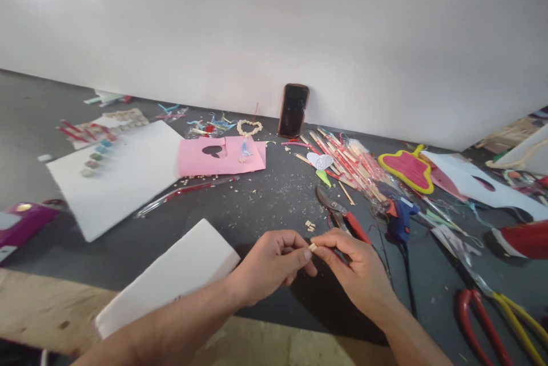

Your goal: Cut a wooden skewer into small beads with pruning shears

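Note:
My left hand [276, 260] and my right hand [353, 260] meet low over the dark table, near its front edge. Between their fingertips is a small pale wooden piece [313, 247], pinched from both sides. Just beyond the fingers lies a little pile of similar cut wooden pieces [310, 225]. Close to my right hand rest pruning shears [342, 212] with red handles. A white foam block [171, 280] lies beneath and beside my left forearm.
A phone [294, 110] leans on the white wall. Wrapped chopsticks [342, 160], a blue glue gun [401, 218] and scissors [479, 286] lie rightward. Leftward are pink paper [201, 166], a white board [124, 194] with coloured pieces, and a purple object [28, 226]. Crumbs dot the tabletop.

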{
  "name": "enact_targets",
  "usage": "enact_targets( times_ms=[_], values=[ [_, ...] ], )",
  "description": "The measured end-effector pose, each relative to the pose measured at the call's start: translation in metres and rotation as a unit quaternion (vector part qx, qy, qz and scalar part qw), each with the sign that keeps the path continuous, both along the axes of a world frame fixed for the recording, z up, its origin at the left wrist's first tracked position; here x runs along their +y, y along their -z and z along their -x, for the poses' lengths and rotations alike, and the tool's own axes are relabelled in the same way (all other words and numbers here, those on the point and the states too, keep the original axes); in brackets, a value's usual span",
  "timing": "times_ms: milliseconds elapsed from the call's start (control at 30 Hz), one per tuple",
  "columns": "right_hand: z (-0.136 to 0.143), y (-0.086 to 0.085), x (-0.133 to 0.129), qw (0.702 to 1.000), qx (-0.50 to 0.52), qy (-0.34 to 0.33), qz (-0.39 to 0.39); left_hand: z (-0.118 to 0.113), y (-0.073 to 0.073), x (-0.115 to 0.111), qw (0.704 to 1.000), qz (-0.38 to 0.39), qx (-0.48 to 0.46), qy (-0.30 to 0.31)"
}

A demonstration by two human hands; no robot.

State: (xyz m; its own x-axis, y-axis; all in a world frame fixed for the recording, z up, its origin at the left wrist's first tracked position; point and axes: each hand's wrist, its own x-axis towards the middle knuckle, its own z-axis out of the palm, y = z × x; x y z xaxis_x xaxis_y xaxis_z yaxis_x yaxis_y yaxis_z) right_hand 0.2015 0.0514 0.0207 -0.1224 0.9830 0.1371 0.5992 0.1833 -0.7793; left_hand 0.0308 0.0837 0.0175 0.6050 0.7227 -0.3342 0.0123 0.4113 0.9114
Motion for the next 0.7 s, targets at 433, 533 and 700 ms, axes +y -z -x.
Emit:
enact_targets(
  times_ms=[433, 533, 700],
  values=[
    [-0.003, -0.002, 0.001, 1.000, -0.022, 0.002, -0.005, 0.000, -0.001, 0.000, 1.000, -0.008, 0.014, -0.009],
    [-0.006, -0.002, 0.003, 0.996, -0.068, 0.016, -0.050, 0.000, -0.002, 0.002, 0.999, -0.007, 0.019, -0.028],
    [-0.011, 0.012, 0.008, 0.975, -0.186, -0.028, -0.120, 0.001, -0.002, 0.003, 0.999, 0.017, 0.004, -0.051]
  ],
)
